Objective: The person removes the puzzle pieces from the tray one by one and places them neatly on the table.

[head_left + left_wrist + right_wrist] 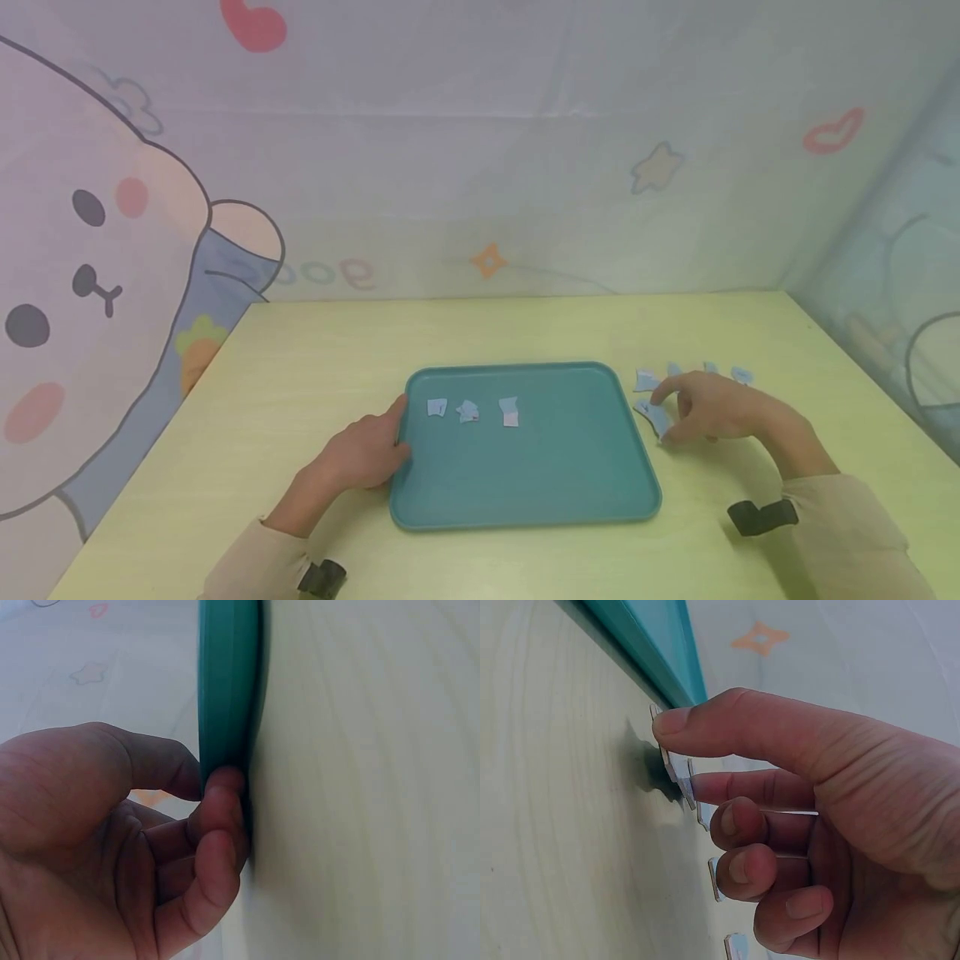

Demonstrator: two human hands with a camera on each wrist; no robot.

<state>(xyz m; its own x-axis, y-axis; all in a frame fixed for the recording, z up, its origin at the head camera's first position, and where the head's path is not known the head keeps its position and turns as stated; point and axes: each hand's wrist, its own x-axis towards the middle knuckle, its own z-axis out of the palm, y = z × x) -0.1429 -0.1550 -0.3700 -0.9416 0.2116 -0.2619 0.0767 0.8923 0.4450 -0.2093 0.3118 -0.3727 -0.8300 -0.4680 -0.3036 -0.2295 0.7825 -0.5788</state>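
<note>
My left hand [366,450] grips the left rim of a teal tray [525,492], thumb at the rim and fingers curled against its underside in the left wrist view. To the tray's right, my right hand [712,407] pinches a pale blue puzzle piece [656,418] between thumb and index finger. The right wrist view shows this puzzle piece [676,766] tilted above its shadow, the other fingers curled in. Inside the tray lie a small pale piece [437,407], a jagged pale piece or cluster [468,411] and a blue-and-pink piece or joined pair [509,412].
Several more pale blue pieces lie beyond my right hand, among them a left one [646,380] and a far right one [742,375]; my hand partly hides some. A light wooden table [315,358] carries everything. A printed cloth [450,167] hangs behind it.
</note>
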